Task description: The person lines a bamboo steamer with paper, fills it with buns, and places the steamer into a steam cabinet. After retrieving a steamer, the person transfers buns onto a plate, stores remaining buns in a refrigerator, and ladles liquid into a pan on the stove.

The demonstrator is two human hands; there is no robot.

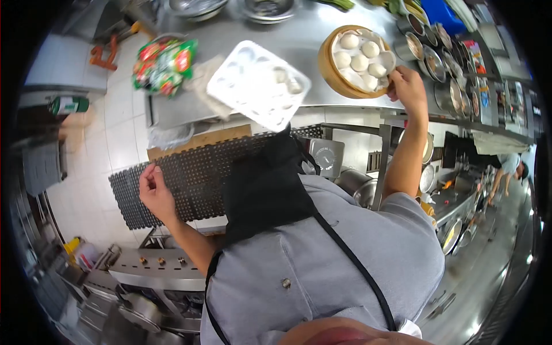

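My right hand [407,91] grips the right rim of a round bamboo steamer [330,72] standing on the steel table. Inside it, several round white buns [360,62] lie on a white liner. My left hand [154,188] hangs in the air above the black floor mat, away from the table, its fingers curled in and no object visible in them. Between the hands, at the table's near edge, lies a white plastic tray [238,86] with round hollows; a few pale pieces sit in its right part.
A green and red plastic bag [165,64] lies at the table's left end, beside a beige cloth [205,86]. Metal bowls [267,8] stand at the back. Several steel pots [409,46] line the right. Behind me is a stove [155,267]; another person [509,169] stands far right.
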